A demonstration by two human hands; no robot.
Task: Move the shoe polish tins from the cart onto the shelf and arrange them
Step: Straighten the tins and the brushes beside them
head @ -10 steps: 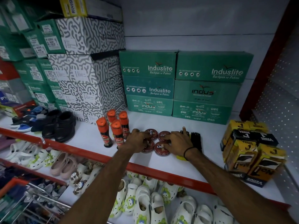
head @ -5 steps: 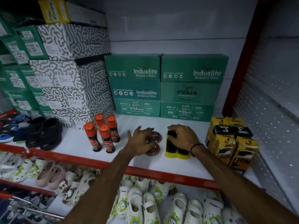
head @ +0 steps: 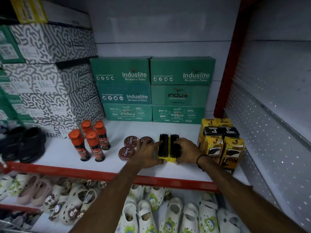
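I am pressing both hands, left hand (head: 148,153) and right hand (head: 186,151), fingers closed around the brushes (head: 168,145), and my left wrist is risking nudging the near tins (head: 126,153) leftwards.

On the shelf (head: 58,155): 3 polish tins (head: 126,153), 4 orange-capped bottles (head: 91,142), 2 brushes (head: 168,145), 6 green boxes (head: 151,89), approx. 6 Venus cartons (head: 220,142), 2 hands.

On the shelf (head: 55,153), three tins (head: 133,141) are grouped near the front edge, with four bottles (head: 91,140) to their left. Two brushes (head: 168,145) are set side by side just right of the tins. Cartons (head: 222,143) are stacked at the right end. Boxes (head: 151,89) are piled along the back.
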